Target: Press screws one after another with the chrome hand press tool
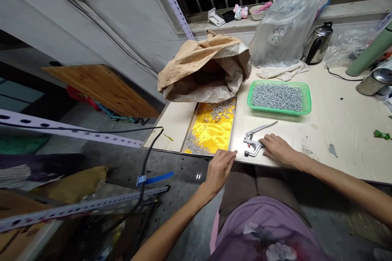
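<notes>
My right hand (279, 149) has its fingers closed around the lower handle of silver hand pliers (254, 145), which look like snap-fastener pliers. Their jaws face left over the table, and the upper handle stands apart, angled up to the right. My left hand (219, 171) is at the table's front edge, its fingers pressed together; anything between them is too small to make out. Just beyond it lies a shallow tray with a shiny yellow lining (211, 130). Small metal pieces (196, 147) are heaped in its near left corner and at its far end.
A green plastic basket (307, 108) full of small metal pins stands behind the pliers. An open brown paper sack (196, 61) overhangs the tray's far end. Further back are a large clear plastic bag (284, 24), a white cloth (283, 71) and a metal kettle (318, 45).
</notes>
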A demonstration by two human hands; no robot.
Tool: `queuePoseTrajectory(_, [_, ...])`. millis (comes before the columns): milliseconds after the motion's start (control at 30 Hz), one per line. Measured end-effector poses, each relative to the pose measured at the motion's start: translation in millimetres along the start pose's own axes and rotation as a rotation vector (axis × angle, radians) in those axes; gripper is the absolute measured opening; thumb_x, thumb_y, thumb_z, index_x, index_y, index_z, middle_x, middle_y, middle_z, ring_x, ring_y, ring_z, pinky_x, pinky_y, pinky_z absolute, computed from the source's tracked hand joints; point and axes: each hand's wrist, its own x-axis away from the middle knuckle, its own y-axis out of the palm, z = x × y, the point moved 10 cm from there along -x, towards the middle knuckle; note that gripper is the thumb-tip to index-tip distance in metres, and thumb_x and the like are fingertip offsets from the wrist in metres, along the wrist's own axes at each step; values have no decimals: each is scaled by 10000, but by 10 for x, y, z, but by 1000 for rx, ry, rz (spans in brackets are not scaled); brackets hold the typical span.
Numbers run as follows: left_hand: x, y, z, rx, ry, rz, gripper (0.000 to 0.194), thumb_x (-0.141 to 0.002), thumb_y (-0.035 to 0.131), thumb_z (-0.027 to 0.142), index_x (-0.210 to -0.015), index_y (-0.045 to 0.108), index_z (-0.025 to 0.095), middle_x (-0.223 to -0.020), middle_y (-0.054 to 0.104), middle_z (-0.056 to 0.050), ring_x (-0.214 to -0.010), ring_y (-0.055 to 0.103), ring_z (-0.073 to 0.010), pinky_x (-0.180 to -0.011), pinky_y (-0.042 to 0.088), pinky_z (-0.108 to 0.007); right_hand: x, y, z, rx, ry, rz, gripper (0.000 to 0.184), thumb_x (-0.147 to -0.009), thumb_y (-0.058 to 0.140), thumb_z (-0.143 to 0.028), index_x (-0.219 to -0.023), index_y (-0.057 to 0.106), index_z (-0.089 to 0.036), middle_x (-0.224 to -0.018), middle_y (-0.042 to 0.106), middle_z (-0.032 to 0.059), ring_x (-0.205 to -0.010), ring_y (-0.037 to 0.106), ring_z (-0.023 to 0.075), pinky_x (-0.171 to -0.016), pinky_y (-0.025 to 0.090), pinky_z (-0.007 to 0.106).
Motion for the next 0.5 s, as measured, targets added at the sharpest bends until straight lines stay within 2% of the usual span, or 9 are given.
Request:
queuePoseTrajectory(67, [-103, 142, 3, 3, 2, -24, 247, -954, 434, 236, -1040, 662, 192, -866, 665, -59, -799, 568, -171, -743, 501, -310, 83, 0, 51, -78, 26, 22, 157, -904, 462, -167, -1005, 582, -153, -969, 585, 99, -885, 522, 210, -782, 424, 335])
queuePoseTrajectory(133, [-214, 306, 5, 2, -1, -60, 243, -951, 434, 232, -1001, 669, 193, -823, 644, -54, -787, 557, -171, -731, 496, -305, 152, -65, 74, -188, 6, 82, 201, -940, 384, -175, -963, 582, -156, -942, 579, 96, -889, 524, 203, -806, 440, 336])
queuePoseTrajectory(233, [-347, 561, 51, -18, 21, -145, 216, -941, 458, 228, -972, 668, 192, -805, 613, -51, -807, 546, -179, -722, 484, -296, 293, -201, 173, -311, -1, 207, 261, -972, 322, -237, -1000, 572, -170, -932, 571, 93, -899, 531, 203, -805, 461, 346])
queuePoseTrajectory(367, [-406, 865, 124, -112, 66, -286, 174, -932, 485, 226, -974, 653, 200, -867, 595, -55, -859, 532, -187, -702, 460, -278, 576, -245, 402, -320, 80, 350, 279, -978, 301, -277, -992, 568, -198, -895, 569, 87, -869, 546, 216, -765, 475, 369])
queuePoseTrajectory(500, [-508, 986, 157, -206, 119, -338, 156, -922, 501, 192, -858, 643, 190, -866, 600, -49, -847, 528, -182, -677, 435, -266, 867, -207, 496, -289, 107, 450, 241, -974, 341, -298, -966, 566, -214, -852, 575, 74, -811, 554, 210, -693, 481, 352])
